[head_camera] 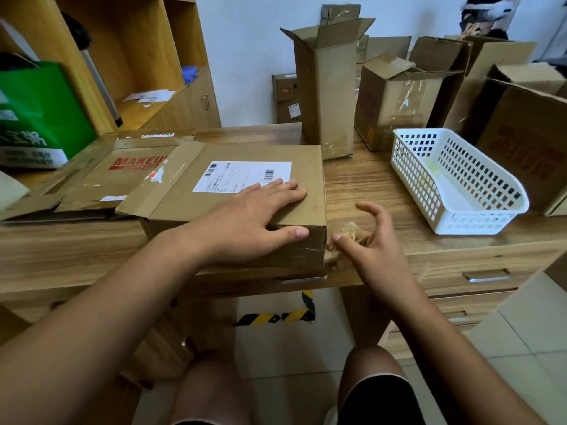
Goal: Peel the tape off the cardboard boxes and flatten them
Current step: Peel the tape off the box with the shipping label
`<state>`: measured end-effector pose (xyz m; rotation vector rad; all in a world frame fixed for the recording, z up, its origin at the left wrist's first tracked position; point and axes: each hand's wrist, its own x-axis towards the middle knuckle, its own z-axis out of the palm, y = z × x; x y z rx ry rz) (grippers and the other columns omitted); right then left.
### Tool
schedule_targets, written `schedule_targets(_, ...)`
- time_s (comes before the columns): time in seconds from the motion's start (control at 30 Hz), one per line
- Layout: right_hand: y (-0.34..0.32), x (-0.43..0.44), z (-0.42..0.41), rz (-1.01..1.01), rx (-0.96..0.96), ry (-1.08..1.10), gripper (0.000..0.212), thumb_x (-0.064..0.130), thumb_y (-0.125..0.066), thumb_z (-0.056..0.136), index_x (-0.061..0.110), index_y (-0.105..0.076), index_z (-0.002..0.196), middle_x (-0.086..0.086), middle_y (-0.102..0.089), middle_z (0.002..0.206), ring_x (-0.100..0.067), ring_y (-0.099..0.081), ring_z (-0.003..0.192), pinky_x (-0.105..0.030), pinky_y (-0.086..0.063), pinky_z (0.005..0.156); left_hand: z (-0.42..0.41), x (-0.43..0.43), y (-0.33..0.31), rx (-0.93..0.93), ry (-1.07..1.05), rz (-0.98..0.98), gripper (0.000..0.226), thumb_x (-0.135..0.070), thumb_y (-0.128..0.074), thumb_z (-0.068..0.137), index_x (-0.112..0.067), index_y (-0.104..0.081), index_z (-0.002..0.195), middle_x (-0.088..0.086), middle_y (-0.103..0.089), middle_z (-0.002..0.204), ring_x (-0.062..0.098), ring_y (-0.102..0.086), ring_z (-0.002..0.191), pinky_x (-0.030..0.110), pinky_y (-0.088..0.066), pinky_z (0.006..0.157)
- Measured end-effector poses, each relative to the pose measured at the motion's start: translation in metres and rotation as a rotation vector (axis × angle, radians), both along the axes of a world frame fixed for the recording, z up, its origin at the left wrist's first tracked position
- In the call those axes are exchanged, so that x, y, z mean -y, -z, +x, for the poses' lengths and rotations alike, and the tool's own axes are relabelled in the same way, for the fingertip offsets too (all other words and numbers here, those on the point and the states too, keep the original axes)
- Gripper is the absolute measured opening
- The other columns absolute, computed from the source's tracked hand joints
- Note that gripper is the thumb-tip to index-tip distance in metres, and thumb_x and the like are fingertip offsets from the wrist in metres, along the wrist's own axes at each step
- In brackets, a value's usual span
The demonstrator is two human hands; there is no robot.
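The left hand (257, 216) lies flat, fingers straight, pressing the labelled box (214, 191) at the desk (368, 179) edge; the right hand (371, 243), half-curled, seems to pinch a crumpled tape strip (349, 231) at the box's near right corner. Peeling looks under way; the next move calls for pulling the strip clear while the box is held down.

A wooden desk (368, 179) carries a labelled box (184, 191) at its near edge, touching flattened cardboard (101, 176) on the left. A green bag (40, 111) stands further left. At the back stand a tall open box (325, 96) and a shorter box (395, 108). On the right a white basket (408, 167) lies beside a large printed box (521, 142). A wad of tape (351, 230) is at the labelled box's near right corner.
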<state>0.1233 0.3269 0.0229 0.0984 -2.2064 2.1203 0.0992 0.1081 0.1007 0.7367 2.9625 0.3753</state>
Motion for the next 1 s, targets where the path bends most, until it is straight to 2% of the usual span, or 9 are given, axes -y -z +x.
schedule_targets(0.1, -0.002, -0.004, 0.002, 0.137, -0.040, -0.082, 0.027, 0.016, -0.064, 0.098, 0.022, -0.063, 0.124, -0.006, -0.070, 0.102, -0.008, -0.072, 0.075, -0.022, -0.057, 0.059, -0.001, -0.001, 0.000, -0.002, -0.002, -0.001, 0.073, -0.068, -0.044, 0.092, -0.045, -0.017, 0.156, -0.023, -0.007, 0.165, -0.006, 0.001, 0.149, 0.024, -0.001, 0.122)
schedule_targets(0.23, 0.005, -0.002, 0.010, 0.163, -0.161, -0.022, 0.005, 0.019, -0.065, 0.098, 0.018, -0.070, 0.099, 0.003, -0.071, 0.084, -0.004, -0.066, 0.065, -0.020, -0.052, 0.053, -0.001, -0.001, 0.001, -0.004, -0.005, 0.002, 0.072, -0.067, -0.044, 0.093, -0.045, -0.017, 0.156, -0.023, -0.008, 0.165, -0.004, 0.000, 0.150, 0.029, -0.004, 0.124)
schedule_targets(0.33, 0.014, 0.002, 0.018, 0.206, -0.226, 0.027, 0.012, 0.021, -0.064, 0.099, 0.024, -0.067, 0.089, 0.001, -0.071, 0.082, -0.017, -0.066, 0.069, -0.035, -0.055, 0.057, -0.001, 0.000, 0.002, 0.002, -0.003, 0.008, 0.072, -0.067, -0.044, 0.093, -0.046, -0.017, 0.156, -0.023, -0.007, 0.165, -0.005, 0.000, 0.150, 0.031, -0.004, 0.125)
schedule_targets(0.4, 0.017, 0.005, 0.025, 0.259, -0.282, 0.063, 0.017, 0.019, -0.064, 0.099, 0.028, -0.065, 0.085, 0.004, -0.069, 0.082, -0.013, -0.064, 0.073, -0.028, -0.052, 0.062, 0.001, 0.000, 0.002, -0.002, -0.001, 0.011, 0.071, -0.066, -0.045, 0.094, -0.045, -0.017, 0.156, -0.024, -0.007, 0.164, -0.005, 0.000, 0.149, 0.029, -0.003, 0.125)
schedule_targets(0.57, 0.012, 0.006, 0.047, 0.343, -0.414, 0.069, 0.020, 0.026, -0.063, 0.097, 0.032, -0.058, 0.079, 0.007, -0.060, 0.069, -0.010, -0.052, 0.059, -0.020, -0.037, 0.052, -0.001, -0.004, 0.007, -0.037, -0.027, 0.001, 0.072, -0.067, -0.041, 0.094, -0.043, -0.017, 0.157, -0.022, -0.007, 0.165, -0.004, -0.001, 0.150, 0.030, -0.004, 0.125)
schedule_targets(0.7, 0.005, 0.000, 0.050, 0.351, -0.420, 0.104, 0.014, 0.026, -0.064, 0.098, 0.030, -0.062, 0.084, 0.011, -0.064, 0.075, -0.006, -0.056, 0.063, -0.014, -0.039, 0.055, -0.005, -0.009, 0.008, -0.054, -0.068, -0.026, 0.074, -0.069, -0.037, 0.093, -0.041, -0.014, 0.158, -0.018, -0.007, 0.166, 0.002, -0.003, 0.152, 0.034, -0.006, 0.125)
schedule_targets(0.8, 0.005, -0.008, 0.039, 0.377, -0.332, 0.144, 0.016, 0.025, -0.072, 0.093, 0.033, -0.058, 0.093, 0.025, -0.064, 0.081, 0.001, -0.058, 0.067, -0.010, -0.040, 0.058, -0.004, -0.011, 0.006, -0.040, -0.073, -0.034, 0.075, -0.070, -0.038, 0.092, -0.042, -0.014, 0.157, -0.017, -0.008, 0.166, 0.005, -0.004, 0.152, 0.035, -0.008, 0.125)
schedule_targets(0.93, 0.005, -0.009, 0.034, 0.423, -0.304, 0.122, 0.049, 0.032, -0.080, 0.084, 0.043, -0.049, 0.120, 0.006, -0.057, 0.074, -0.009, -0.057, 0.073, -0.017, -0.046, 0.060, -0.001, -0.012, 0.001, -0.019, -0.130, 0.042, 0.066, -0.068, -0.051, 0.089, -0.042, -0.030, 0.145, -0.012, -0.034, 0.156, 0.016, -0.035, 0.140, 0.043, -0.035, 0.113)
schedule_targets(1.0, 0.004, -0.007, 0.030, 0.484, -0.353, 0.117, 0.039, 0.031, -0.079, 0.086, 0.040, -0.057, 0.118, 0.008, -0.052, 0.067, -0.011, -0.054, 0.065, -0.019, -0.042, 0.055, -0.002, -0.009, -0.002, -0.007, -0.116, 0.050, 0.064, -0.067, -0.053, 0.089, -0.043, -0.033, 0.144, -0.013, -0.035, 0.156, 0.015, -0.038, 0.137, 0.040, -0.037, 0.110)
